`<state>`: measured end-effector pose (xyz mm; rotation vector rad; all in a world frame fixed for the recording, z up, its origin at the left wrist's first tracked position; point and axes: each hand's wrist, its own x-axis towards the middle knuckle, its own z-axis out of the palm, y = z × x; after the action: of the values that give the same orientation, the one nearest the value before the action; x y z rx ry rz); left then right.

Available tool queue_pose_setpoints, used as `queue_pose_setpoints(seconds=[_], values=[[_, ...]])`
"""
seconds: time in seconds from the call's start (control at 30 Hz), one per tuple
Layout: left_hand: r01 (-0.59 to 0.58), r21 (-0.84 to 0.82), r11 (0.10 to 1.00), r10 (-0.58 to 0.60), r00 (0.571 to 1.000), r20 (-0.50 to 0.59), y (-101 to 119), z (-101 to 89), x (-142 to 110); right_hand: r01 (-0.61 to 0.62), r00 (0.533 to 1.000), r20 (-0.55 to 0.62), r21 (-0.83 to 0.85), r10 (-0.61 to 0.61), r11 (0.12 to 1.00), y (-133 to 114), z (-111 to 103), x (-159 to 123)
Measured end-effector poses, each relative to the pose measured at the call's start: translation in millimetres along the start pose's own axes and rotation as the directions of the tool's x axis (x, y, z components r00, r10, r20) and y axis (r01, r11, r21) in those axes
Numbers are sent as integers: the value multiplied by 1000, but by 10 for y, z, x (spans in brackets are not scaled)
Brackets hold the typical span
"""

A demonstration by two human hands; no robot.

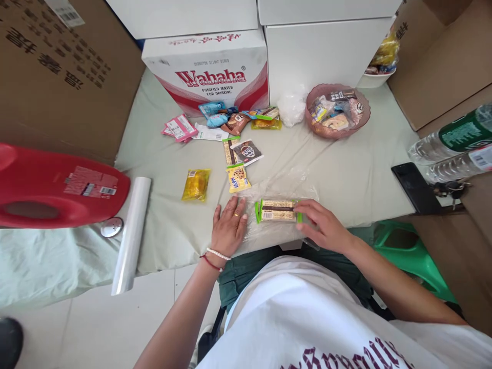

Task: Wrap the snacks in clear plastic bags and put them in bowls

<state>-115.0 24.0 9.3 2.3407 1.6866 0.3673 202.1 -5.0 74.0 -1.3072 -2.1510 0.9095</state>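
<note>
Because the clear film (265, 232) lies thin and wrinkled around the green-ended snack packets (277, 209), it could bunch or cling to itself if the fingers drag it unevenly; a push from the right fingertips could also skew the packets, which seem to be stacked. The left hand (229, 225) lies palm down, fingers loosely extended and grasping nothing, with the packets just right of its thumb and a yellow cookie packet (238, 178) just beyond its fingertips, where a forward slide could knock it. The right hand (322, 224) is half curled, index finger and thumb parted around the packets' right end; whether they pinch it, I cannot tell.
</note>
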Motion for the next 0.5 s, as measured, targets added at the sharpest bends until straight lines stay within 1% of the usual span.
queue_pose_setpoints(seconds=[0.03,0.1,0.17,0.23,0.27,0.3,0.33,0.4,0.43,0.5], values=[[6,-18,1000,-6,1000,-2,-18,-1,3,27,1000,-10,-5,-28,1000,2,8,-105],[12,-43,999,-12,1000,4,-48,-4,13,74,997,34,-73,-72,995,-14,25,-269],[12,-40,999,-12,1000,13,-59,-6,23,104,986,139,-102,-89,989,-42,13,-342],[2,-11,1000,-2,1000,16,-44,-7,27,100,970,227,-26,-91,995,-73,-44,-311],[-5,9,1000,4,1000,16,-27,-6,27,73,970,230,12,-74,997,-90,-84,-259],[-11,29,1000,11,1000,15,-6,-5,24,34,979,200,20,-38,999,-109,-124,-186],[-17,47,999,16,1000,15,16,-3,20,-13,988,154,-12,15,1000,-131,-158,-95],[-24,74,997,23,1000,17,58,0,11,-103,990,80,-170,118,980,-182,-185,118],[-26,83,996,25,1000,16,74,2,7,-126,985,80,-266,152,956,-211,-172,230],[-26,94,995,25,1000,13,94,5,3,-107,969,157,-429,190,897,-266,-104,431]])
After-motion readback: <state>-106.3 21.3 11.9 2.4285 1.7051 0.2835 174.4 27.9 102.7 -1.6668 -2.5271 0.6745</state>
